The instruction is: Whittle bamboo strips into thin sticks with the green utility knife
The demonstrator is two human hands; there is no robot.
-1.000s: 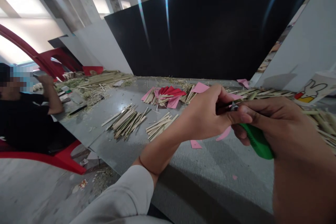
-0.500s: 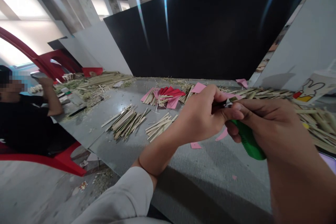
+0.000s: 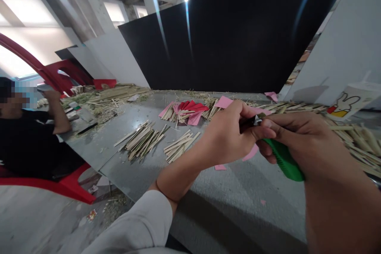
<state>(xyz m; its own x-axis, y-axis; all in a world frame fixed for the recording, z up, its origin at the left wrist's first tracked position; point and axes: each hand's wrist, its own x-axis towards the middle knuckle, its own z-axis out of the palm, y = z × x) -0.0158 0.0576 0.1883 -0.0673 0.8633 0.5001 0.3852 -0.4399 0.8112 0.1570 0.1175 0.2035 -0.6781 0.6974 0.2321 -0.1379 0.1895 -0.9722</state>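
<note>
My right hand [image 3: 306, 139] is closed around the ridged green handle of a utility knife [image 3: 287, 162], in front of me above the table. A small silvery part with a dark piece beside it shows between the two hands. My left hand [image 3: 229, 131] is pinched shut right there, its thumb touching my right thumb. What lies between its fingers is mostly hidden; a bit of dark, greenish edge shows. Beyond my left forearm lie two piles of split bamboo strips, a larger pile [image 3: 144, 141] and a smaller pile [image 3: 181, 145].
Red and pink paper [image 3: 193, 107] lies with more strips behind the piles. Pink scraps [image 3: 220, 167] dot the grey table [image 3: 238, 206]. A cup with a rabbit drawing [image 3: 353, 101] stands at right by more bamboo. A black board [image 3: 214, 39] rises behind. At left sits another person [image 3: 26, 143].
The view has shifted slightly. Both hands stay together in nearly the same pose, with the silvery part and dark piece between them showing a little differently.
</note>
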